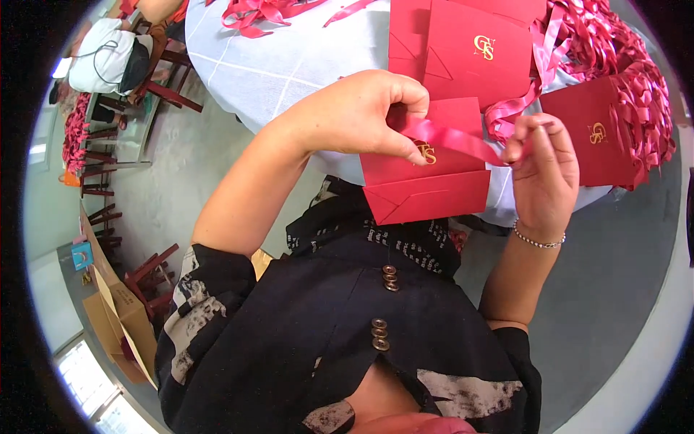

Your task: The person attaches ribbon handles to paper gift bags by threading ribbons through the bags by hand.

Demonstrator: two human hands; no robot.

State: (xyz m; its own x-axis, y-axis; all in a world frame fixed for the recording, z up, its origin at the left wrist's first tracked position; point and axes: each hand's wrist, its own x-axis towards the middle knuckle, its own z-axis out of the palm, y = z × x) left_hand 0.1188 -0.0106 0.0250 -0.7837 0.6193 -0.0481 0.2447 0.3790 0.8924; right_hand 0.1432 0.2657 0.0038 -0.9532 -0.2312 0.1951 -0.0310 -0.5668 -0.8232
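A red paper gift bag with gold lettering lies at the near edge of the table, its folded bottom toward me. Across its upper part runs a pink satin ribbon, stretched between my two hands. My left hand is curled over the bag's left side, gripping the ribbon's left part, with the thumb over the bag's front; its inner fingertips are hidden. To the right of the bag, my right hand is closed in a pinch on the ribbon's other end.
More red bags lie stacked beyond my hands. At the right, another red bag rests beside a large heap of pink ribbons. Loose ribbons lie on the pale blue tablecloth. Stools and a cardboard box stand left.
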